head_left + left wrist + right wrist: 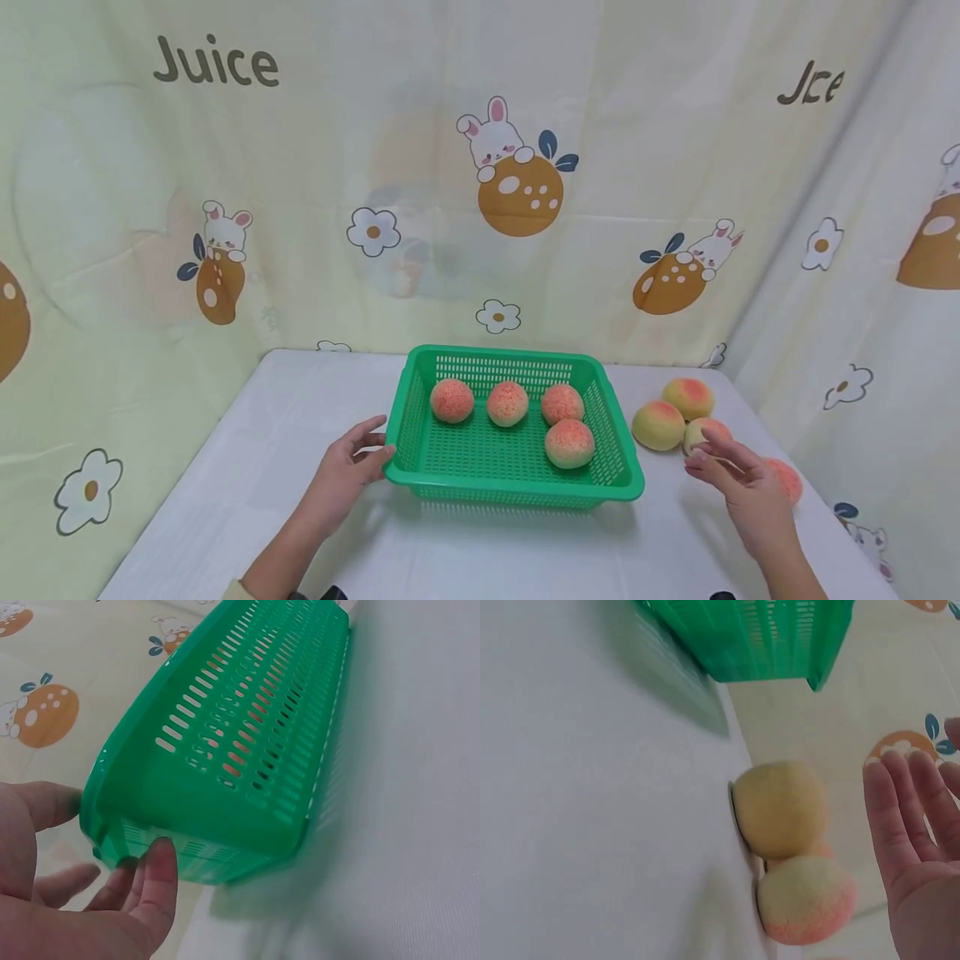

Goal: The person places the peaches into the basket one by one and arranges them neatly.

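Observation:
A green plastic basket (517, 492) stands on the table with several pink speckled peaches (507, 404) inside, two of them close together at its right. My left hand (351, 467) is at the basket's left side, thumb and fingertips touching the outside of the rim near the front corner; the left wrist view shows them around this corner. To the right of the basket, my right hand (746, 492) hovers with loosely bent fingers and holds nothing. Yellow-and-red peaches (658, 425) lie just beyond it. It partly covers a pale peach (701, 433) and a pinker peach (785, 481).
The white table (525, 550) carries everything. A patterned curtain (360, 150) with rabbits, oranges and flowers hangs behind it and along both sides. In the right wrist view, two peaches (780, 810) sit near the basket's corner.

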Demonstrator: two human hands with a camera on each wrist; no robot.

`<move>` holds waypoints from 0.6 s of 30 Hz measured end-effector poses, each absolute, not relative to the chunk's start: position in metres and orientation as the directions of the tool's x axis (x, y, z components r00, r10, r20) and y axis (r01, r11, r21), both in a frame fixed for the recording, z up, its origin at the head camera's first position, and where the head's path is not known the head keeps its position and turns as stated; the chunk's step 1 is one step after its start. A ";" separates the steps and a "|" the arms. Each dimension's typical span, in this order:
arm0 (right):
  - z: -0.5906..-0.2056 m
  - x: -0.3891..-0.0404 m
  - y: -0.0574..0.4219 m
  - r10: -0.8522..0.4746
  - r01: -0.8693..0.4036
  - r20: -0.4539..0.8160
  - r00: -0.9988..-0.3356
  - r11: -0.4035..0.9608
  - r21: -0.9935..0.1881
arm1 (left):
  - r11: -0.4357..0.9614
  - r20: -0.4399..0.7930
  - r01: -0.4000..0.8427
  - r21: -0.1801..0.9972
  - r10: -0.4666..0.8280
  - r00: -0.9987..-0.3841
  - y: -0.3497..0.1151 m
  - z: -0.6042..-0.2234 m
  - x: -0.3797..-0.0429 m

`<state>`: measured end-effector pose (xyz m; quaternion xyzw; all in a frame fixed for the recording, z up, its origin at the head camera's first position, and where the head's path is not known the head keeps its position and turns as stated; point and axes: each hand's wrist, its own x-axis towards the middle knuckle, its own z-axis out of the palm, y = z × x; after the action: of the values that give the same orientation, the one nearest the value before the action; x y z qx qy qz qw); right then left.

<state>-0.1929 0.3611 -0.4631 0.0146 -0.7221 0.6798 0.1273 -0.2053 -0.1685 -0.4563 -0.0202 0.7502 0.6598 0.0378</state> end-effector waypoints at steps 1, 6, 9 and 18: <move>-0.462 -0.193 0.363 0.192 -0.185 0.197 -0.961 0.079 -0.979 | 0.132 -0.086 -0.082 0.988 0.021 -0.996 -0.168 -0.456 -0.205; -0.457 -0.192 0.366 0.395 -0.065 0.185 -0.900 0.299 -0.952 | 0.126 -0.100 -0.097 0.987 0.014 -0.995 -0.167 -0.453 -0.204; -0.455 -0.192 0.371 0.472 0.040 0.190 -0.861 0.435 -0.900 | 0.114 -0.101 -0.099 0.988 0.015 -0.995 -0.167 -0.453 -0.204; -0.455 -0.192 0.388 0.598 0.072 0.246 -0.763 0.457 -0.887 | 0.069 -0.097 -0.094 0.993 0.043 -0.994 -0.170 -0.451 -0.205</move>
<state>-0.1916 0.3884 -0.4548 -0.2073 -0.8079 0.4781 0.2752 -0.2054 -0.1704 -0.4510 -0.0177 0.7295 0.6819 0.0502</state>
